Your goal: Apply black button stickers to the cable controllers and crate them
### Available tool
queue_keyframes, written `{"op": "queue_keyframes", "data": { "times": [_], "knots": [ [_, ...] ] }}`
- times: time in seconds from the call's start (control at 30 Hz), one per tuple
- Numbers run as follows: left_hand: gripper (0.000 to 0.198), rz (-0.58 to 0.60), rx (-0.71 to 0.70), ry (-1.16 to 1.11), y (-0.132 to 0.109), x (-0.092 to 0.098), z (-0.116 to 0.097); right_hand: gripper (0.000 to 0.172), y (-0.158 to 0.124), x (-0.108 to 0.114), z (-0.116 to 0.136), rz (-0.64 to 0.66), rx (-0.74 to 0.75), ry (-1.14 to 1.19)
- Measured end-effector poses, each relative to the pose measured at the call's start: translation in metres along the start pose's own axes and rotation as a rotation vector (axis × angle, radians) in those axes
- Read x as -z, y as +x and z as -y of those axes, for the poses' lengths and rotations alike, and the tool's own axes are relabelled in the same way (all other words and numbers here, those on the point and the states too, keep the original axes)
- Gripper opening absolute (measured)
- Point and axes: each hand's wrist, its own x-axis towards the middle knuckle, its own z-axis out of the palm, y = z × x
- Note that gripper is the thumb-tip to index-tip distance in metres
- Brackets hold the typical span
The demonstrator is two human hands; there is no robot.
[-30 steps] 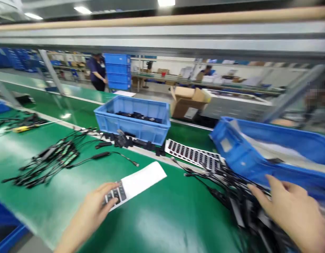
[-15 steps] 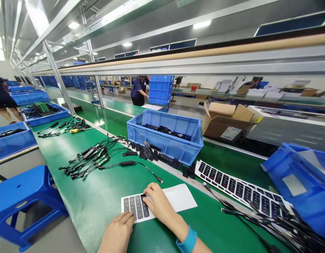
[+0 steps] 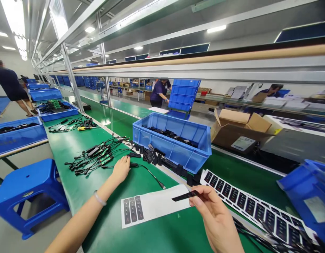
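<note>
Between the thumb and fingers of my right hand (image 3: 212, 214) is a thin black label (image 3: 185, 195), held above the right end of a white backing sheet (image 3: 162, 203). Three dark labels (image 3: 133, 209) remain stuck at the sheet's left end. My left hand (image 3: 122, 168) reaches forward to a black cable module (image 3: 133, 165) beside the pile of cables and green circuit boards (image 3: 99, 156); its fingertips are partly hidden, so its grip is unclear. Small black plastic pieces (image 3: 152, 154) lie just beyond it.
A blue bin (image 3: 170, 140) of black parts stands behind the pieces. More label sheets (image 3: 241, 200) and black cables (image 3: 252, 230) lie at right. An open cardboard box (image 3: 236, 130) is behind. A blue stool (image 3: 25, 189) stands at left; people are in the background.
My right hand has lifted one label off the sheet and moved right. My left hand has left the sheet and reached forward to the cables. The view has shifted left.
</note>
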Motion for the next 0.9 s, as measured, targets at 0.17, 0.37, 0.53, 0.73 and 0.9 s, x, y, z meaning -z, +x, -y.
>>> {"op": "queue_keyframes", "data": {
  "times": [0.17,0.37,0.53,0.73,0.9],
  "knots": [
    [0.019,-0.027,0.045,-0.215,0.014,0.008,-0.004,0.026,-0.002,0.001,0.004,-0.074,-0.044,0.053],
    [0.040,-0.060,0.054,-0.705,-0.007,0.023,-0.046,0.031,0.002,-0.001,0.000,-0.102,-0.067,0.048],
    [0.047,0.235,0.140,-1.257,-0.040,0.002,-0.093,0.031,0.006,0.003,-0.014,-0.026,-0.106,0.040],
    [0.043,0.478,0.298,-1.687,-0.085,-0.019,-0.127,0.034,0.011,-0.006,-0.024,-0.040,-0.147,0.074],
    [0.067,0.620,0.290,-1.806,-0.099,-0.026,-0.130,0.033,0.011,-0.013,-0.038,0.017,-0.184,0.092]
  ]
}}
